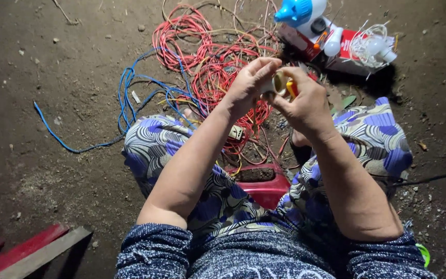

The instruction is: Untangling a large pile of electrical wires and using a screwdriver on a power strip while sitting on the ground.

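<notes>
- Both hands meet above the knees: the left hand [249, 85] curls its fingers around a small pale fitting [276, 84], and the right hand [305, 103] pinches the same fitting from the other side.
- Just beyond them lie tangled red wires [202, 57] and a blue wire [130, 88].
- Farther off, a red-and-white box [344, 49] lies beside a blue-and-white device [303, 13].
- Everything rests on a bare dirt floor [52, 129].

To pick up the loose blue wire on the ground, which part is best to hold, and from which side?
Probably best at the free end of the blue wire. It lies alone on bare ground at the person's left, away from the tangled red wire coils. Come from above with the left hand, pinching it between the fingers, since the strand is thin and lies flat.
</notes>
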